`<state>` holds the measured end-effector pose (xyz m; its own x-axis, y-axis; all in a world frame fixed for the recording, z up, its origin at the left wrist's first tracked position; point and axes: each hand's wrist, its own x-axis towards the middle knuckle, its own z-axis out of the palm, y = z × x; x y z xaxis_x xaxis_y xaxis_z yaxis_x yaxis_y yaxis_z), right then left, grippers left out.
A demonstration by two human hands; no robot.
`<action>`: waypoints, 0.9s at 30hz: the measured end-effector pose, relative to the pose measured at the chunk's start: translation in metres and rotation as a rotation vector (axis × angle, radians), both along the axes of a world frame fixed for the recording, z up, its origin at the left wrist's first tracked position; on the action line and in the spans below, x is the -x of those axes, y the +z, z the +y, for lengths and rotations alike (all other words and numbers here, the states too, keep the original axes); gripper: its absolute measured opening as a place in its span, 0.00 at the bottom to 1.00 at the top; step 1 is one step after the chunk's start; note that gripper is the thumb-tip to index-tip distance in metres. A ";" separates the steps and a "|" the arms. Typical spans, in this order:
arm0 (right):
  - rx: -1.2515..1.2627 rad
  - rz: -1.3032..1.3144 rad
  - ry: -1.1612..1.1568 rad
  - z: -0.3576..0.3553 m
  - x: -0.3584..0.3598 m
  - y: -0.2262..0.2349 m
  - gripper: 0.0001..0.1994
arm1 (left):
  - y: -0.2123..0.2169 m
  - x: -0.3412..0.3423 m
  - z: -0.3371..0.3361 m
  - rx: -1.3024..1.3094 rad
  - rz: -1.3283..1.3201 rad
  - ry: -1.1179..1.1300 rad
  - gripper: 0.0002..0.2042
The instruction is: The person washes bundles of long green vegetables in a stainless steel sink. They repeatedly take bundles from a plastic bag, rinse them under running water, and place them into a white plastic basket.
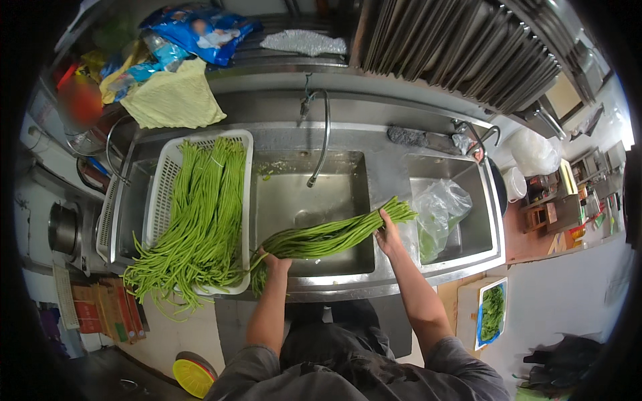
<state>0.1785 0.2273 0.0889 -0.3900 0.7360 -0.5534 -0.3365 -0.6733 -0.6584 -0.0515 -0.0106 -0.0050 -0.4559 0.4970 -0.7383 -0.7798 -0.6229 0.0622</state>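
Observation:
A long bundle of green yard-long beans (328,238) stretches across the front of the middle sink basin (311,194). My right hand (386,235) is closed round it near its right end, over the divider between basins. At the other end my left hand (273,260) grips the bundle by the basket's front right corner, its fingers partly hidden. Many more beans (207,200) fill a white plastic basket (247,174) on the left, their tips spilling over its front rim. Some loose ends hang below my left hand.
A curved faucet (328,134) reaches over the middle basin. In the right basin (475,234) lies a clear plastic bag (443,210) with something green inside. Metal trays (461,53) are stacked on the shelf above. Beside me on the right, a box (471,314) holds leafy greens (493,312).

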 end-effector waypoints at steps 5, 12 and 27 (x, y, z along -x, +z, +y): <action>-0.015 -0.077 0.117 0.007 0.033 -0.054 0.19 | -0.046 0.018 0.006 0.178 -0.067 0.045 0.27; -0.038 -0.157 0.176 0.014 0.063 -0.141 0.28 | -0.113 0.029 0.011 0.335 -0.056 0.091 0.36; 0.363 -0.663 0.281 0.007 0.085 -0.332 0.40 | -0.164 0.054 -0.002 0.797 -0.170 -0.046 0.45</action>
